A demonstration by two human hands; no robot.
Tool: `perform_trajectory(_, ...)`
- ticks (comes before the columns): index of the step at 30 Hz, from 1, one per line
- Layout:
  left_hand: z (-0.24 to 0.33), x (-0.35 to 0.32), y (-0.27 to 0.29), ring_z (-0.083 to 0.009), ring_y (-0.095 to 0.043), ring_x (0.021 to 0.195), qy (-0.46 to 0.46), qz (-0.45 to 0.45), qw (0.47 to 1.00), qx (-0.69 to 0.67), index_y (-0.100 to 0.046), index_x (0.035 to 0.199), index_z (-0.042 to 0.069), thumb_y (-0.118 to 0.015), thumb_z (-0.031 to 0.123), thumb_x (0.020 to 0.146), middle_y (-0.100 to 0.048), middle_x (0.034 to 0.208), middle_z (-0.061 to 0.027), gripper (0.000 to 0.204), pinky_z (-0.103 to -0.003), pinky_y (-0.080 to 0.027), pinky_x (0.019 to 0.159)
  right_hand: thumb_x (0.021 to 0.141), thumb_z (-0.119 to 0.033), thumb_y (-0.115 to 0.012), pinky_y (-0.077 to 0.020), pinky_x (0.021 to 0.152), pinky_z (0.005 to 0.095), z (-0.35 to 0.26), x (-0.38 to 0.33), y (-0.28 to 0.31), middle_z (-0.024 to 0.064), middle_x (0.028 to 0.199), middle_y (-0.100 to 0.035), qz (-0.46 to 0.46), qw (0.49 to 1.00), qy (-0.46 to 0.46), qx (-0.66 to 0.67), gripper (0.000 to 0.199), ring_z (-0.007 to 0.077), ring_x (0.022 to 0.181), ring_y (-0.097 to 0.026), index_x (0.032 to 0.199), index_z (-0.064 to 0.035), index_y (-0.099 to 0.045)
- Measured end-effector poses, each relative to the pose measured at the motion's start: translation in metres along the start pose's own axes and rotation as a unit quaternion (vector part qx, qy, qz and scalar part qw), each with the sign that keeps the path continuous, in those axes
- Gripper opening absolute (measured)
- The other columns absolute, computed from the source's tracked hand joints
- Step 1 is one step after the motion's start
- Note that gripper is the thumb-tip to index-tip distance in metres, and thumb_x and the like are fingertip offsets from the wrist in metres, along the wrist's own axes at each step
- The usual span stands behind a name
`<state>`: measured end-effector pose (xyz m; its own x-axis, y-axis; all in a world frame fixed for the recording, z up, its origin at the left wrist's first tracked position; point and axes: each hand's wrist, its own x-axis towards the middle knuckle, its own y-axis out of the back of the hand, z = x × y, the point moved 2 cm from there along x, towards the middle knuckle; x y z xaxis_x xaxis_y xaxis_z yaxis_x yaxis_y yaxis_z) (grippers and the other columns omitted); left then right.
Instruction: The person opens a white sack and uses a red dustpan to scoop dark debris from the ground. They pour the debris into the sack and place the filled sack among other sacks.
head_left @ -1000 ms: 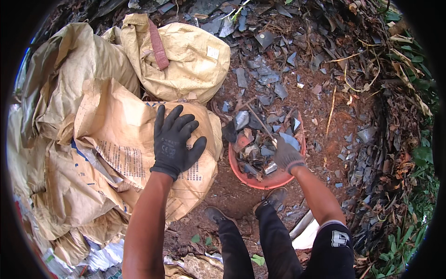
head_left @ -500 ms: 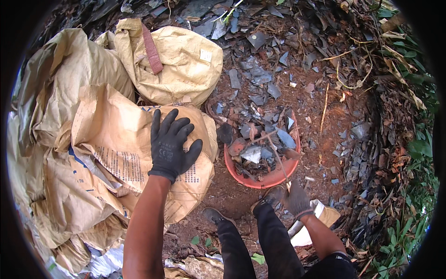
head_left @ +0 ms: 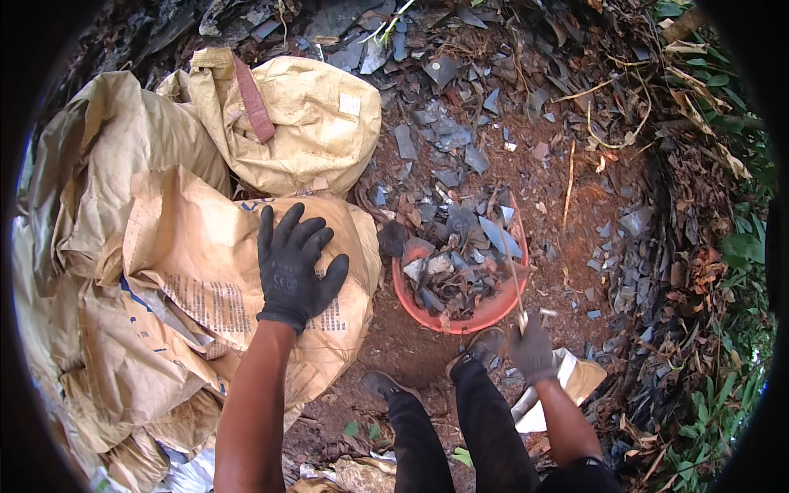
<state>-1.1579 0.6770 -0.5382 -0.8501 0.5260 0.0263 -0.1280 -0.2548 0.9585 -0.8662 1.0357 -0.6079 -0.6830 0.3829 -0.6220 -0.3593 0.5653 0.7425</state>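
My left hand (head_left: pixel 294 267), in a black glove, lies flat with fingers spread on a bulging tan sack (head_left: pixel 197 271). My right hand (head_left: pixel 532 349), in a dark glove, is closed around a thin stick (head_left: pixel 511 275). The stick slants up over the right rim of a round red basin (head_left: pixel 460 327). The basin sits on the reddish soil between the sack and my right hand, heaped with grey flat shards (head_left: pixel 450 275). My legs in black trousers and my two shoes (head_left: pixel 485 341) are just below the basin.
A second filled tan sack (head_left: pixel 304 123) with a reddish strap lies behind the first, with more crumpled sacks at the left. Grey shards and dry leaves litter the ground (head_left: pixel 460 140) beyond the basin. A pale bag (head_left: pixel 579 380) lies by my right hand. Green plants (head_left: pixel 740 255) edge the right.
My right hand has drawn back out of the basin toward my knee and now grips the thin stick. The left hand has stayed on the sack.
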Motion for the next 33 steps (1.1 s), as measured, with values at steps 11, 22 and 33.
perform_trajectory(11, 0.004, 0.001, -0.027, -0.0366, -0.055, 0.133, -0.005, -0.015, 1.000, -0.019, -0.071, 0.107, 0.010, -0.077, 0.028, 0.078, -0.070, 0.120, -0.0073, 0.034, -0.060, -0.021, 0.124, 0.100, -0.029, -0.053, -0.0526, 0.096, 0.0562, -0.185, 0.363, -0.018, 0.0330, 0.118, -0.068, -0.056, 0.969, 0.131, -0.204, 0.041, 0.0492, 0.114, -0.066, 0.128, 0.0009, -0.057)
perform_trajectory(22, -0.020, -0.006, -0.025, -0.0359, -0.057, 0.131, 0.004, 0.016, 0.999, -0.040, -0.071, 0.105, 0.012, -0.079, 0.031, 0.075, -0.071, 0.118, -0.0061, 0.036, -0.062, -0.025, 0.122, 0.098, -0.014, -0.055, -0.0524, 0.097, 0.0539, -0.153, 0.317, -0.054, 0.0325, 0.115, -0.070, -0.041, 0.983, 0.134, -0.119, 0.037, 0.0463, 0.112, -0.068, 0.128, 0.0069, -0.053)
perform_trajectory(33, -0.030, -0.009, -0.019, -0.0359, -0.057, 0.130, 0.022, 0.004, 0.999, -0.049, -0.070, 0.104, 0.012, -0.080, 0.030, 0.074, -0.070, 0.118, -0.0067, 0.037, -0.063, -0.024, 0.122, 0.093, -0.017, -0.057, -0.0523, 0.088, 0.0579, -0.116, 0.229, 0.020, 0.0377, 0.101, -0.067, -0.120, 0.973, 0.130, -0.147, 0.033, 0.0518, 0.102, -0.067, 0.119, 0.0036, -0.053)
